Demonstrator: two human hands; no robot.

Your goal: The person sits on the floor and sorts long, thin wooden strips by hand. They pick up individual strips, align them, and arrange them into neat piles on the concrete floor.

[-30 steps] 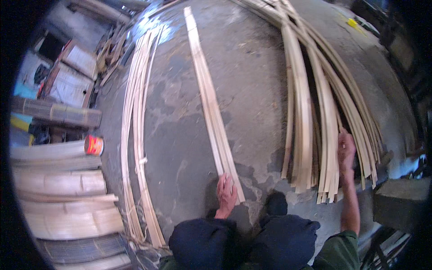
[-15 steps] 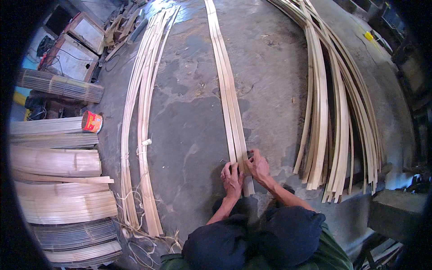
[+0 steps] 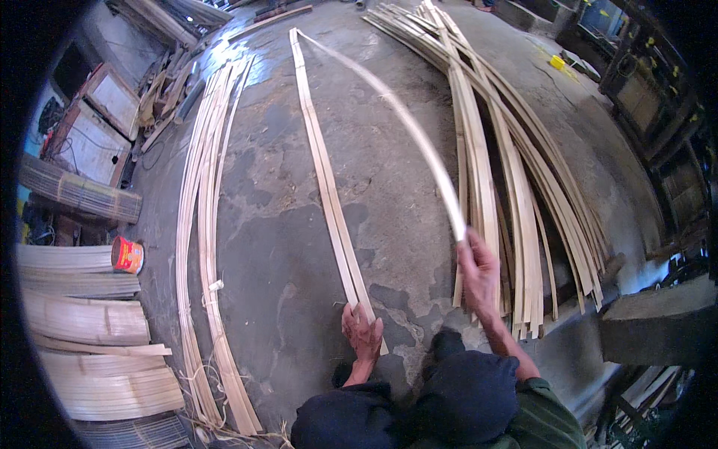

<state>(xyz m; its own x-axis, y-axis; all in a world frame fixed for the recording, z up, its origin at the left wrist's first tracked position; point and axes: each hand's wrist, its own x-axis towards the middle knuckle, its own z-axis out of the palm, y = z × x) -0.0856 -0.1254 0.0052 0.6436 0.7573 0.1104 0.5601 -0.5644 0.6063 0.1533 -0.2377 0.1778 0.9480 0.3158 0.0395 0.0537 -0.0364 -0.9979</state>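
Observation:
Two long pale bamboo strips [image 3: 323, 176] lie side by side on the floor in front of me. My left hand [image 3: 363, 331] is closed over their near ends, fingers curled at the edges. Out to the right, my right hand [image 3: 479, 273] grips the near end of a third bamboo strip [image 3: 415, 127]. That strip is raised off the floor and bows in a curve; its far end meets the far ends of the other two. The right hand is slightly blurred by motion.
Bundled bamboo strips [image 3: 196, 172] lie to the left, tied with thin strands. A fanned pile of strips [image 3: 516, 172] spreads on the right. Stacked slats [image 3: 90, 318] and a red tin [image 3: 127, 255] sit at the far left. A concrete block [image 3: 658, 318] stands at the right.
My right hand has left the strips beside my left hand and swung right, lifting one strip away. The left hand stays on the near ends. The view has shifted, showing more of the far floor.

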